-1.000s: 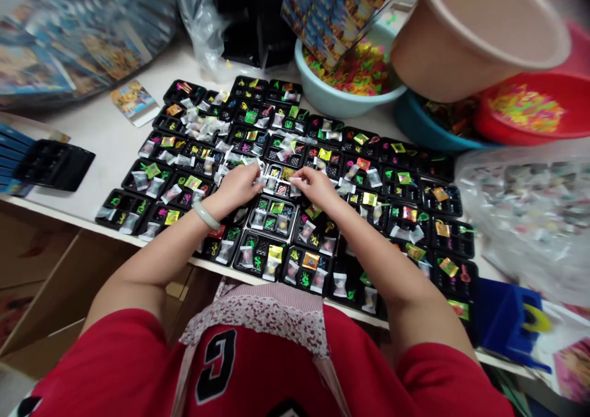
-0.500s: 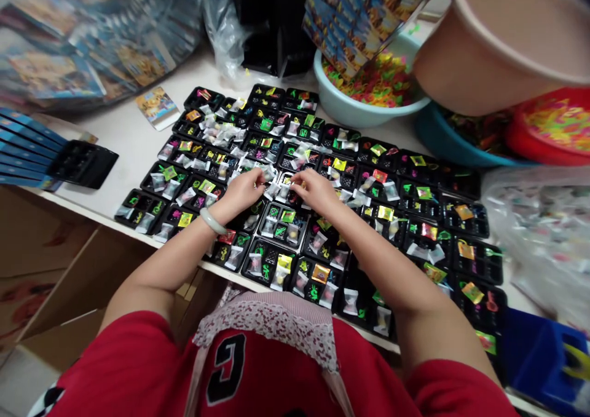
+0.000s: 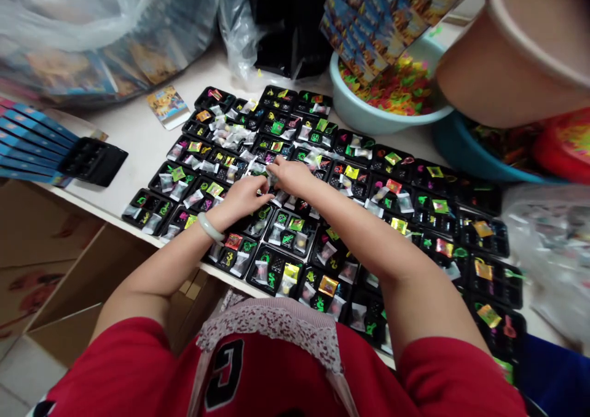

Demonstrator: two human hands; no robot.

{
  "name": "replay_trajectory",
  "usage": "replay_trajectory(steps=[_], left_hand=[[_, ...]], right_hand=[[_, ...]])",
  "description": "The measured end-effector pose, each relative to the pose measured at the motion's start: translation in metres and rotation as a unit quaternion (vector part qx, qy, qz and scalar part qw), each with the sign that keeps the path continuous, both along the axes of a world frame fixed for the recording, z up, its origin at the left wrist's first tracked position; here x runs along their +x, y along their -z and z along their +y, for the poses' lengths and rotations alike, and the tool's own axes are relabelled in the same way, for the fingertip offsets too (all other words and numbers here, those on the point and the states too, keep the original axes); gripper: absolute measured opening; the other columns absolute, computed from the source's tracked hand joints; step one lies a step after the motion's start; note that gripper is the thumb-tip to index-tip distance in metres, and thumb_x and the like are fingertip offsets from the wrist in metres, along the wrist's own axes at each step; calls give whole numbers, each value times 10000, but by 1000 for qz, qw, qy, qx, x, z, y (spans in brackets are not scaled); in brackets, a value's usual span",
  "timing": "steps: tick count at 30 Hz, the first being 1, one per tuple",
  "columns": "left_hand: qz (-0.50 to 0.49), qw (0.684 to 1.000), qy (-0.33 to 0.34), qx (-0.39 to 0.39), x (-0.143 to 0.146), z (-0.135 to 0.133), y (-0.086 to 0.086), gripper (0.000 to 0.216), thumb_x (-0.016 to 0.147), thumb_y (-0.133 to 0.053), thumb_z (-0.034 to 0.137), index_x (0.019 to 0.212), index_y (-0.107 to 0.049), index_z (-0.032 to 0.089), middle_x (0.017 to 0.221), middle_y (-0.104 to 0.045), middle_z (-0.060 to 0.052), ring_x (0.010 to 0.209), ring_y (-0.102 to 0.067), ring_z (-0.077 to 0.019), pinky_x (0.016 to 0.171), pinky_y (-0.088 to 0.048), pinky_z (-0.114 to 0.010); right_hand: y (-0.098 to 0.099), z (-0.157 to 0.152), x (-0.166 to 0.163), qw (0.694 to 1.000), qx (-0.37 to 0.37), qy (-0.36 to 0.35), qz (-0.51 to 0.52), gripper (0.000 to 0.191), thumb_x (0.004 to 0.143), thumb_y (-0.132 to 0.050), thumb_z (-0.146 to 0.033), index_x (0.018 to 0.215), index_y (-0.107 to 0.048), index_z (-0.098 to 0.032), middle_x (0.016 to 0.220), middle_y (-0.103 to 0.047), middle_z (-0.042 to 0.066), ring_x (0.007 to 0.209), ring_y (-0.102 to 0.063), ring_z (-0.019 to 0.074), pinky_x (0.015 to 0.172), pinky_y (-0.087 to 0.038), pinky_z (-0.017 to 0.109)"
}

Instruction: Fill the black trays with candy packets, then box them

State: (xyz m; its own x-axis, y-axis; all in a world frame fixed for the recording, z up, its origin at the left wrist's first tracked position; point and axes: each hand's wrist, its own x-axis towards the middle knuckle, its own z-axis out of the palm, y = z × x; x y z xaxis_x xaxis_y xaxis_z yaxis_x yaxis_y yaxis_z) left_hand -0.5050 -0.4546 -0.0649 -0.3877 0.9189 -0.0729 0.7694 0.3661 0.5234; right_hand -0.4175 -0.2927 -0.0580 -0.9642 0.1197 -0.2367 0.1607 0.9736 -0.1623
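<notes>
Rows of black compartment trays (image 3: 286,232) lie in front of me, holding small bright plastic toys, coloured sachets and clear-wrapped candies. My left hand (image 3: 246,197), a pale bangle (image 3: 211,227) at its wrist, is over the middle trays with fingers curled and pressed together. Whatever its fingertips hold is too small to make out. Close beside it, my right hand (image 3: 291,177) reaches leftward over the same trays, its fingers bent down and closed. Its fingertips are partly hidden, so I cannot name what is in them. Loose wrapped candies (image 3: 233,136) are heaped on trays just beyond my left hand.
At the back right are a light blue basin (image 3: 387,115) of colourful plastic bits, a teal basin (image 3: 465,155), a red basin (image 3: 548,152) and a tan tub (image 3: 507,54). Stacked trays with blue cards (image 3: 41,146) lie left. A plastic bag (image 3: 548,245) is at right.
My right hand has moved left and slightly away from me, now close to my left hand. The left hand has shifted a little. The camera view has turned slightly left.
</notes>
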Motion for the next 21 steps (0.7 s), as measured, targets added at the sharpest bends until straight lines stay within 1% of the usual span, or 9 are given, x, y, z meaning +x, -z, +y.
replay_trajectory(steps=[3,6,9,13,15,17,18,19,21], left_hand=[[84,995,33,-50,21,6,0,176,897,-743,308,941,-665,156,960,-721,-121,967,-663,-281,812,-492,-345],[95,991,40,-89,31,14,0,138,923,-708,257,989,-679,139,1008,-734,-154,1011,-678,-305,839,-507,-364],[39,995,23,-90,31,19,2,13,903,-669,168,915,-673,169,930,-737,-98,927,-687,-262,806,-503,-335],[-89,996,-4,-29,21,16,7,83,836,-655,120,815,-623,194,797,-692,-9,775,-642,-185,720,-467,-276],[-142,990,-22,-9,13,11,9,102,809,-677,140,780,-595,192,753,-658,15,715,-600,-160,681,-441,-257],[-154,987,-46,3,4,6,10,123,790,-696,164,760,-580,190,728,-631,27,684,-564,-147,659,-412,-250],[-146,988,-56,8,1,4,10,129,786,-703,175,755,-578,191,720,-623,30,676,-552,-145,652,-398,-250],[-133,989,-63,11,-1,2,10,133,787,-709,189,756,-580,191,716,-621,30,673,-545,-146,648,-385,-252],[-110,992,-64,10,-3,1,7,144,794,-726,217,759,-588,193,715,-627,25,674,-543,-151,644,-368,-258]], right_hand=[[-1,0,1,1000,-13,4,-1,381,946,-637,-189,1325,-612,-164,1355,-614,160,1091,-693,281,826,-521,339],[1,2,2,998,-54,11,6,335,957,-609,-177,1291,-624,-188,1313,-647,128,1080,-682,259,843,-513,332],[8,6,2,996,-91,15,22,331,942,-620,-168,1272,-640,-194,1275,-669,117,1081,-673,258,862,-507,335],[21,13,1,988,-143,24,56,285,907,-592,-127,1169,-694,-178,1199,-695,118,1032,-662,245,861,-491,326],[27,17,-1,976,-195,43,87,261,878,-565,-103,1081,-715,-168,1118,-717,104,1001,-655,227,879,-478,320],[32,22,-3,950,-271,88,131,211,849,-564,-118,985,-717,-169,1025,-730,76,948,-649,207,881,-473,321],[34,23,-5,928,-316,122,156,175,838,-573,-143,943,-709,-174,977,-729,56,903,-644,195,861,-476,320],[36,25,-6,900,-363,163,179,137,828,-587,-173,910,-696,-181,928,-720,33,840,-632,178,825,-480,315],[36,28,-7,825,-461,246,217,96,811,-628,-238,884,-671,-194,833,-681,-14,686,-569,132,707,-464,283]])
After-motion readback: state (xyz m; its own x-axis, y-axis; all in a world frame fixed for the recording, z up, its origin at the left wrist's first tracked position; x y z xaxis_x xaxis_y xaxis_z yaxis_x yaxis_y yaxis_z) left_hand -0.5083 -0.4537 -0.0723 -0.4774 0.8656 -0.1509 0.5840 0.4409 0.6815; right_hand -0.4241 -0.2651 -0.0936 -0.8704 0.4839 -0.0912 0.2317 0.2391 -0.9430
